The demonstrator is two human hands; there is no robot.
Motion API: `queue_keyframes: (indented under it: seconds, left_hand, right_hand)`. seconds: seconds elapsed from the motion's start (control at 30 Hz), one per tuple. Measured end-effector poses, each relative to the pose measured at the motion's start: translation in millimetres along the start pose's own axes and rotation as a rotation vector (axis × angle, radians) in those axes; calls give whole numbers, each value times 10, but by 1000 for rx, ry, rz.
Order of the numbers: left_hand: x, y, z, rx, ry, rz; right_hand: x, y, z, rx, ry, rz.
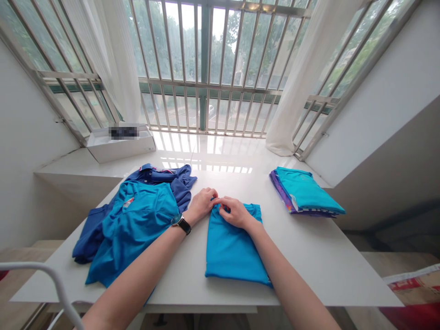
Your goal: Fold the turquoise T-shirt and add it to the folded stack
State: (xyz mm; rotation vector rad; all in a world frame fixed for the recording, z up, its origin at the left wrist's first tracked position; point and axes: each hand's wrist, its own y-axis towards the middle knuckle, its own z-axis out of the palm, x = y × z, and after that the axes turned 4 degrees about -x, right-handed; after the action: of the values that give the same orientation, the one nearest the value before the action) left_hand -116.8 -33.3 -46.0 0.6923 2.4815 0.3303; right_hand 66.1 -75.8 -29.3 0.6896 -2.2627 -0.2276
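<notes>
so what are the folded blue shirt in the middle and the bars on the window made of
The folded blue shirt looks like smooth synthetic knit, perhaps polyester, given its soft sheen. The window bars seem to be brushed or polished metal, likely steel: grey, with bright highlights.

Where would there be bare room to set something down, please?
The white table is bare between the folded blue shirt and the clothes stack, and beyond the left hand and right hand. The sill is too, between the white box and right curtain. Crowded: the left side, under loose garments, and the centre around both hands.
</notes>
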Motion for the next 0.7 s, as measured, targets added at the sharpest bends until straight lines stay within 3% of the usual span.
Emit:
queue_keyframes:
  seconds: [0.47, 0.7]
  left_hand:
    - [3, -1, 19, -40, -9, -20]
    - [66, 10, 15, -72, -90, -33]
  right_hand:
    - [62, -6, -27, 74, -151, 12]
    - [61, -12, -23, 68, -125, 37]
